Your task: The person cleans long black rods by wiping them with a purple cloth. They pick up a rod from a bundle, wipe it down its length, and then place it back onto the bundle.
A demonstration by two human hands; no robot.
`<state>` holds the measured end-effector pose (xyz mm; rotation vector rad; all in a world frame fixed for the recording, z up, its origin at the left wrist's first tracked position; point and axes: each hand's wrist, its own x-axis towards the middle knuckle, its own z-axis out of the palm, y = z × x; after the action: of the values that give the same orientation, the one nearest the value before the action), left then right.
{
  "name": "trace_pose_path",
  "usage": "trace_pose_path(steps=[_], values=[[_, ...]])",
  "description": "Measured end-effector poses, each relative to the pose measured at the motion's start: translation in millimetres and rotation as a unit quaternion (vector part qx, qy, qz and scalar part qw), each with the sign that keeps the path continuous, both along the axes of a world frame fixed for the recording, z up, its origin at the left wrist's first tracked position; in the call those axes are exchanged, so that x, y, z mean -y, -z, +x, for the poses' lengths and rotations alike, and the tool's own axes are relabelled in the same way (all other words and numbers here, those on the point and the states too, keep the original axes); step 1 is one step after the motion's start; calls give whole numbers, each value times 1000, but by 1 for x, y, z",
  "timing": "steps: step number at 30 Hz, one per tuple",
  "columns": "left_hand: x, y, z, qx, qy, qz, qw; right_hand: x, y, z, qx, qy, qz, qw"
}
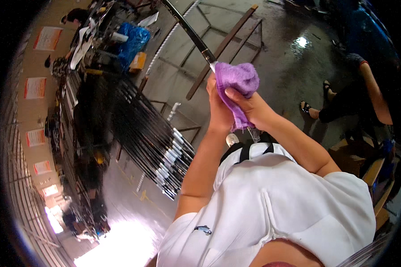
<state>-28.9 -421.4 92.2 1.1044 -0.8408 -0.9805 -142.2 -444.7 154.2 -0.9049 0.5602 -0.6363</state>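
A long black pole [190, 33] with a whitish section near my hands runs up and to the left, out of the top of the head view. Around its lower part is wrapped a fuzzy purple cloth [238, 79]. My left hand [219, 109] closes on the pole from the left side, partly behind the cloth. On the right, my right hand [256, 107] squeezes the cloth around the pole, thumb on top. The pole inside the cloth is hidden. Below the cloth a thin shiny piece shows, too small to tell what it is.
Many similar black poles with white ends [165, 155] lie side by side at my left. Beyond are a rusty metal frame [223, 46] and a blue plastic bag [133, 42]. At right, a person's gloved hand [355, 59] and sandalled feet show; cardboard [349, 155] stands nearer.
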Motion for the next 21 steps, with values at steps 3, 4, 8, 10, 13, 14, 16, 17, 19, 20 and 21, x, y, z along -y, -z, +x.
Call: trace_pose_path(steps=[3,4,8,10,13,14,16,17,19,20,21], values=[[-3,-42,15,-144,-15,2,989,-8,-3,1,36,-68,67,995],[-1,-55,24,-39,-52,21,998,-14,2,-2,2,-95,36,995],[0,-108,73,7,-87,91,992,-17,36,-9,-131,-137,-14,982],[-10,-107,89,13,-71,94,993,-4,43,-16,-109,-104,239,959],[-17,-101,61,199,-128,198,951,35,38,-1,88,-48,217,971],[-19,-79,54,314,-153,223,910,37,26,19,77,-48,179,980],[-28,-52,26,527,-160,176,816,31,-2,55,55,-40,-32,997],[-32,-42,19,587,-167,165,775,16,-13,83,64,139,3,988],[-27,-57,21,542,-134,389,732,26,6,98,103,104,90,985],[-39,-39,30,681,-51,299,667,28,13,108,107,176,36,978],[-46,-38,30,627,-101,304,711,36,18,112,162,182,103,964]])
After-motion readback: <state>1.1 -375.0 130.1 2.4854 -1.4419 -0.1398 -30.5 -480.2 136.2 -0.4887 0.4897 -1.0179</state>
